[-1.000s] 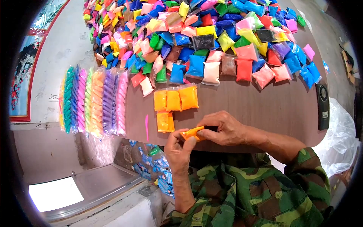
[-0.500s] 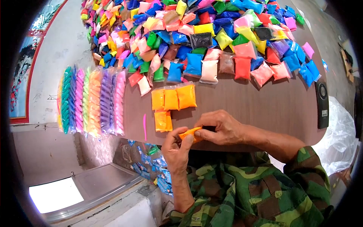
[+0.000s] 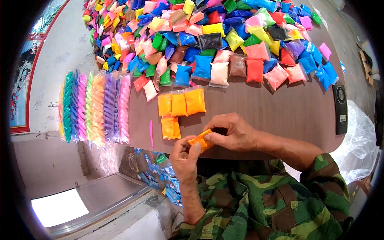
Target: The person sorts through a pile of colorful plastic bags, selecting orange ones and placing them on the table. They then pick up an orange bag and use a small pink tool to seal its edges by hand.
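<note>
Between my two hands is a small orange clay packet (image 3: pixel 201 141), held over the table's near edge. My left hand (image 3: pixel 186 156) pinches its left end between thumb and fingers. At its right end, my right hand (image 3: pixel 230 134) grips it with the thumb on top and the fingers curled behind. Just beyond lie several more orange packets (image 3: pixel 186 102) in a row, with another orange pair (image 3: pixel 171 128) below them. A thin pink plastic stick (image 3: pixel 151 134) rests to the left of these.
A big heap of colourful packets (image 3: pixel 208 40) covers the far side of the brown table (image 3: pixel 264 116). Bagged twisted strands (image 3: pixel 98 108) stand in a row at the left edge. A black device (image 3: pixel 341 110) lies at the right edge, near clear plastic sheeting (image 3: pixel 356 140).
The orange packet has tilted, and more of its flat face shows between my fingers. Both hands keep their hold and have shifted only slightly.
</note>
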Demonstrator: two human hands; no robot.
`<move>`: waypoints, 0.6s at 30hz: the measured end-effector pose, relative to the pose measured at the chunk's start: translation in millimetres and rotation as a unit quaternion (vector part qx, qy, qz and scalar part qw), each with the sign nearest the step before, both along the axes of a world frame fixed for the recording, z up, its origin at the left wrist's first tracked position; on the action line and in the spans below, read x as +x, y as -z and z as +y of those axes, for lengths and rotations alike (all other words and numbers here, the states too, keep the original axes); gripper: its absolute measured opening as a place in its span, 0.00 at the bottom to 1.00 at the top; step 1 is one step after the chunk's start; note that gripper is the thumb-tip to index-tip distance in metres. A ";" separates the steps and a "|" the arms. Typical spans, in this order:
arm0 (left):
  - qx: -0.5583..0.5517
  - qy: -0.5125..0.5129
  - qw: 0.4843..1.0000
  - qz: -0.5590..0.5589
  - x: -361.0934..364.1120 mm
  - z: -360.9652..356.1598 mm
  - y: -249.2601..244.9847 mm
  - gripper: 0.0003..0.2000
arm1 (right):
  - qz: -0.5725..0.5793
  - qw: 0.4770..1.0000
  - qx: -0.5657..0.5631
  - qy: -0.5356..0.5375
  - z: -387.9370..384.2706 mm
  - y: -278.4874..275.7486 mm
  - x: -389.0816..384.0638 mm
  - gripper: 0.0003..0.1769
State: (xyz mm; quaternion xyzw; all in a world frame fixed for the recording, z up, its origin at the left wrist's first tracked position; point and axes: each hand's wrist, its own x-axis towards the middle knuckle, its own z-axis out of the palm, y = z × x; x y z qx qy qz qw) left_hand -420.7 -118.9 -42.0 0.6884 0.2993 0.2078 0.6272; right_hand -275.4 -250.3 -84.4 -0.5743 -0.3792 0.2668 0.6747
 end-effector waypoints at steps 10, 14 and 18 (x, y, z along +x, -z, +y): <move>0.022 0.030 0.999 0.003 -5.4 9.7 6.4 0.12 | 0.011 1.000 -0.010 -0.014 -2.1 -5.0 2.2 0.12; -0.034 0.032 0.999 0.010 -3.4 5.9 7.7 0.13 | 0.070 0.997 -0.001 -0.015 -0.1 2.0 0.3 0.13; -0.012 0.054 0.998 0.015 -9.7 11.1 15.4 0.12 | 0.030 0.999 -0.020 -0.024 -1.2 1.1 3.0 0.14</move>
